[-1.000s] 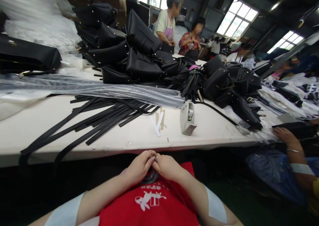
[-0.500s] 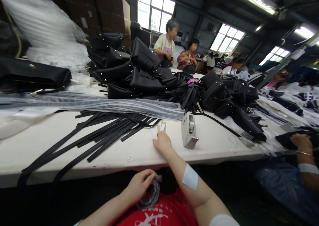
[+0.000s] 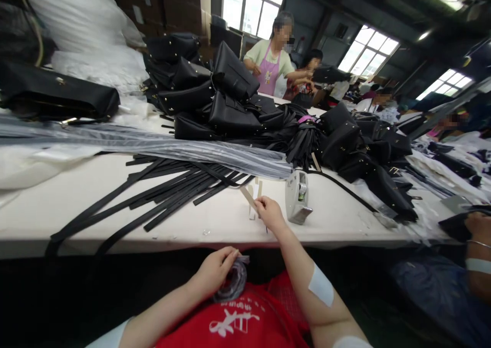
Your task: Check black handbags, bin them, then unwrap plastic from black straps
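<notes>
My left hand (image 3: 218, 270), low in front of the red apron (image 3: 245, 320), is closed on a coiled strap in clear plastic wrap (image 3: 235, 282). Above the table's front part, my right hand (image 3: 270, 212) pinches a thin beige strip (image 3: 249, 197) near its lower end. More pale strips (image 3: 258, 185) lie on the cloth just behind it. To the right of that hand stands a white tape dispenser (image 3: 296, 197). Flat black straps (image 3: 180, 192) fan out over the table on the left, some hanging past the front edge.
Plastic-wrapped straps (image 3: 199, 153) run across the white table (image 3: 115, 225). Behind them are piled black handbags (image 3: 233, 115), with more bags (image 3: 356, 154) at the right. A person in a pink apron (image 3: 268, 69) stands across the table. Another person's hand (image 3: 479, 224) shows at the far right.
My right hand has lifted from the pale strips and moved right, now with one beige strip in its fingers. My left hand still holds the wrapped coil. The view has shifted slightly.
</notes>
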{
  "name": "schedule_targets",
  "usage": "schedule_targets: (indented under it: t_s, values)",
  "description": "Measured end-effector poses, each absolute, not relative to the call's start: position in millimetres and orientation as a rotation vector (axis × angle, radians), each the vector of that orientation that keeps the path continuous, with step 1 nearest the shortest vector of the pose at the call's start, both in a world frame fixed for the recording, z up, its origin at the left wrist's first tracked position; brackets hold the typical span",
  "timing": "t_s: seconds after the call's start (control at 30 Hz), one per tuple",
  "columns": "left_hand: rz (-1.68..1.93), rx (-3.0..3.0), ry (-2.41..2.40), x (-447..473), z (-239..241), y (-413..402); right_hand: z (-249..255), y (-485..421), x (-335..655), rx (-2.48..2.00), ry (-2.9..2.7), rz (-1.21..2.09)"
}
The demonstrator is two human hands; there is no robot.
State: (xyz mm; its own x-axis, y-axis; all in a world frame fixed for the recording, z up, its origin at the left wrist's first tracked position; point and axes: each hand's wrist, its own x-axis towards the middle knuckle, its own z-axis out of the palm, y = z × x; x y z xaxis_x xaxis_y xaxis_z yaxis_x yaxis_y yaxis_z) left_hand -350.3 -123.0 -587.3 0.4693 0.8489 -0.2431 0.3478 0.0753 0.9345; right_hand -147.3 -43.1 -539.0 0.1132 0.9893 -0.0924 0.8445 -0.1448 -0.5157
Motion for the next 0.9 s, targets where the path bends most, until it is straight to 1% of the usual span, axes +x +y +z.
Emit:
schedule_targets:
  t_s: [0.03, 0.1, 0.17, 0.23, 0.27, 0.33, 0.4, 0.57, 0.63, 0.77, 0.83, 0.9]
  values:
    - [0.523, 1.491, 1.098, -349.6, -587.7, -122.9, -536.0, -58.0, -144.6, -1.979, -1.767, 0.754]
    - [0.511, 1.422, 1.113, -348.7, -590.3, -122.6, -530.1, -94.3, -141.8, -1.738, -1.661, 1.159]
    - [0.488, 1.333, 1.135, -348.1, -595.5, -122.2, -524.4, -132.4, -141.0, -1.46, -1.478, 1.587]
    - [0.472, 1.262, 1.157, -347.1, -601.3, -122.3, -520.5, -165.4, -139.9, -1.227, -1.274, 1.92]
    - [0.469, 1.231, 1.165, -346.4, -603.7, -122.5, -519.8, -178.6, -139.0, -1.129, -1.167, 2.03]
    - [0.465, 1.159, 1.167, -344.2, -606.1, -123.2, -521.8, -197.4, -136.7, -1.022, -1.001, 2.11]
    - [0.458, 1.088, 1.158, -341.4, -605.9, -123.8, -527.7, -206.7, -135.5, -1.069, -0.933, 1.991]
    - [0.432, 1.051, 1.143, -336.0, -602.1, -124.2, -546.6, -206.9, -145.8, -1.38, -1.075, 1.395]
    - [0.426, 1.063, 1.153, -335.8, -602.4, -124.2, -551.3, -205.5, -151.9, -1.487, -1.276, 1.19]
    - [0.431, 1.099, 1.173, -337.5, -605.3, -124.9, -556.5, -206.2, -159.7, -1.635, -1.789, 0.673]
    - [0.425, 1.119, 1.17, -338.2, -606.4, -125.8, -560.4, -206.0, -163.4, -1.672, -1.927, 0.53]
    - [0.401, 1.128, 1.157, -338.4, -606.6, -126.6, -566.4, -203.3, -168.4, -1.677, -2.013, 0.504]
